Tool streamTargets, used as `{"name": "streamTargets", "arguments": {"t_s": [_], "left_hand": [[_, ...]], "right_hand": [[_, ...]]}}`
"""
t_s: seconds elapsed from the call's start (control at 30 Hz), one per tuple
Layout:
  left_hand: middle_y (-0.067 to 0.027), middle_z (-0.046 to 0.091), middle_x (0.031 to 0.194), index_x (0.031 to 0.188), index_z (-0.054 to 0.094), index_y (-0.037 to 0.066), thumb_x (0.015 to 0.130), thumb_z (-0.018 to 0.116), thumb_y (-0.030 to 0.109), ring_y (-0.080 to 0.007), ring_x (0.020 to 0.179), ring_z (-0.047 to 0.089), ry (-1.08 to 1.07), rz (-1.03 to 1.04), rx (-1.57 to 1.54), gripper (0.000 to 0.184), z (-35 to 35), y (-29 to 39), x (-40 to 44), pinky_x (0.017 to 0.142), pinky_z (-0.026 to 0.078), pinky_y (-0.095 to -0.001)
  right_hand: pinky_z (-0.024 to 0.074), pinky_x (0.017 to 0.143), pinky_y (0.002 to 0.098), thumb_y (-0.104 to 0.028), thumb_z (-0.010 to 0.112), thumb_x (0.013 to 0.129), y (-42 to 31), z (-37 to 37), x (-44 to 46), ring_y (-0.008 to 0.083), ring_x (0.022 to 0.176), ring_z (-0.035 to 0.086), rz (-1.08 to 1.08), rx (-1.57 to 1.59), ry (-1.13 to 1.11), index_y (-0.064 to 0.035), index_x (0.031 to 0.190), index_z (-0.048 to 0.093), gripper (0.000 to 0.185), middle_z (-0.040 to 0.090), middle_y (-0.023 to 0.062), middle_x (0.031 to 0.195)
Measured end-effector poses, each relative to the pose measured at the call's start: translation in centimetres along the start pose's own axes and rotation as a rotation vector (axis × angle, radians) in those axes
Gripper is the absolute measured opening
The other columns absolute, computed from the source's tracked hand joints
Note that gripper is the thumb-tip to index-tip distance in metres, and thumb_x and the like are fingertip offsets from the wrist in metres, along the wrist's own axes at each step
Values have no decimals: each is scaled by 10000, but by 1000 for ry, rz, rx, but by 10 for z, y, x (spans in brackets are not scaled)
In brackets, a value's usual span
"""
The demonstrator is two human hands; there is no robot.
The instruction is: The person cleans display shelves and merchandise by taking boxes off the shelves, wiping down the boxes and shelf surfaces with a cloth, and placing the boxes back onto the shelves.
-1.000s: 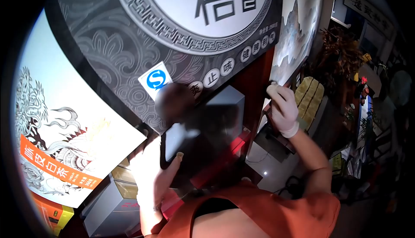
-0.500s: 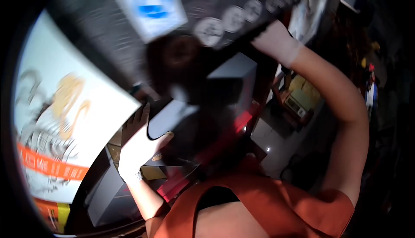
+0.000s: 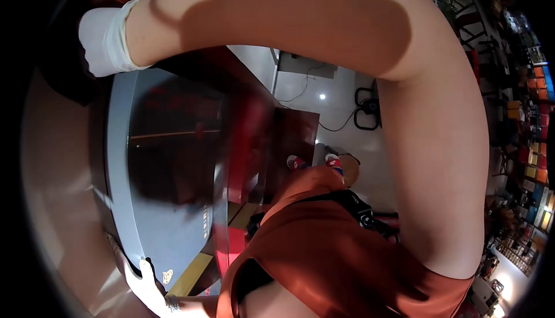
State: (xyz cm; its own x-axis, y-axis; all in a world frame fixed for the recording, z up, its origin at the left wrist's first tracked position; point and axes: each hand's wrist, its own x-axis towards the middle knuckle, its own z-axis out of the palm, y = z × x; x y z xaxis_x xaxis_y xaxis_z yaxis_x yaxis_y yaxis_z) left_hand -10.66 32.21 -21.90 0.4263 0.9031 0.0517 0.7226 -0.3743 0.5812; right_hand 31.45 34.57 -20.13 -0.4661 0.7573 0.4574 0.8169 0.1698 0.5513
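A large grey flat box [image 3: 179, 231] with small gold print lies at the left, a dark shadow across much of its top. My left hand [image 3: 141, 283] is at its lower left corner, thumb on the top face and fingers stretched along the side. My right hand [image 3: 103, 42], in a white glove, reaches across to the box's far end at upper left. Its fingers run into a dark area and are hidden, so whatever it touches there does not show.
Beside the grey box are a red glossy box edge [image 3: 237, 168] and a yellow-gold box [image 3: 191, 274]. Pale floor [image 3: 347, 93] shows below, with a cable, a black stand [image 3: 367, 109] and my shoes [image 3: 333, 161]. Shelves of colourful goods [image 3: 535, 170] line the right.
My view has swung round. The dark printed panel with the blue-and-white label has left view. My right arm now crosses the top toward the left; my left hand stays at a grey box.
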Motion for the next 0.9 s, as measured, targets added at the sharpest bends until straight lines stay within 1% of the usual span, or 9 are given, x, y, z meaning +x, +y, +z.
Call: {"name": "streamTargets", "arguments": {"t_s": [0.23, 0.37, 0.43, 0.47, 0.6, 0.7, 0.73, 0.83, 0.9], "left_hand": [[-149, 441, 1455, 1388, 478, -16, 696, 613, 200, -275, 1299, 427, 205, 50, 279, 737, 14, 25, -5, 1068, 352, -355], [-109, 611, 1003, 1336, 531, -23, 724, 672, 260, -149, 785, 568, 189, -50, 134, 689, 15, 40, -12, 660, 472, -268], [-72, 613, 845, 1316, 549, -29, 745, 694, 249, -93, 590, 538, 175, -37, -36, 652, 17, 39, -12, 524, 436, -224], [-69, 613, 832, 1317, 547, -29, 762, 687, 237, -93, 592, 543, 181, -58, -43, 632, 18, 48, -13, 532, 445, -225], [-128, 642, 1038, 1348, 504, -37, 798, 690, 241, -174, 788, 636, 65, -157, -24, 644, 16, 97, -25, 744, 531, -281], [-229, 505, 1380, 1388, 474, 17, 738, 766, 356, -317, 1329, 444, 122, 86, 305, 789, 16, 49, -22, 1118, 329, -409], [-229, 486, 1396, 1388, 465, 11, 729, 770, 379, -327, 1335, 434, 161, 113, 354, 813, 23, 54, -28, 1119, 328, -415], [-228, 507, 1363, 1388, 452, 5, 667, 793, 439, -350, 1289, 475, 277, 210, 417, 908, 38, 61, -50, 1085, 369, -423], [-232, 531, 1323, 1404, 439, 19, 642, 798, 441, -363, 1244, 509, 292, 200, 414, 943, 51, 79, -73, 1059, 393, -433]], "right_hand": [[511, 850, 367, -170, 632, 821, 1, -22, 15, 215, 1012, 660, 20, -27, -235, -140, 983, 757, 208, 729, 31, 999], [494, 853, 366, -218, 516, 897, 10, 47, 50, 222, 1035, 645, 273, -205, 552, -173, 1062, 719, 265, 707, 47, 1065], [394, 1004, 382, -204, 583, 899, 9, -6, 17, 272, 1219, 523, 238, -116, 162, -135, 1176, 671, 299, 624, 116, 1238], [319, 1118, 400, -148, 642, 899, 10, -34, -1, 329, 1353, 424, 203, -107, -119, -61, 1265, 624, 377, 557, 201, 1341], [523, 807, 358, -184, 591, 836, 17, -12, -5, 268, 894, 663, 193, -226, 417, -130, 1061, 690, 252, 689, 70, 1019], [483, 924, 360, -185, 566, 845, 2, -46, -6, 262, 1069, 615, 213, -161, 70, -107, 1181, 639, 353, 646, 97, 1171], [509, 743, 360, -151, 577, 799, 22, 3, 4, 265, 835, 663, 53, -131, 578, -118, 816, 709, 137, 697, 95, 878], [510, 784, 360, -140, 559, 824, 24, -4, 4, 268, 887, 659, 9, -301, 862, -75, 883, 706, 171, 697, 117, 927], [499, 841, 361, -149, 522, 867, 22, 3, -7, 288, 976, 636, 119, -181, 577, -54, 985, 697, 231, 684, 137, 1023]]}}
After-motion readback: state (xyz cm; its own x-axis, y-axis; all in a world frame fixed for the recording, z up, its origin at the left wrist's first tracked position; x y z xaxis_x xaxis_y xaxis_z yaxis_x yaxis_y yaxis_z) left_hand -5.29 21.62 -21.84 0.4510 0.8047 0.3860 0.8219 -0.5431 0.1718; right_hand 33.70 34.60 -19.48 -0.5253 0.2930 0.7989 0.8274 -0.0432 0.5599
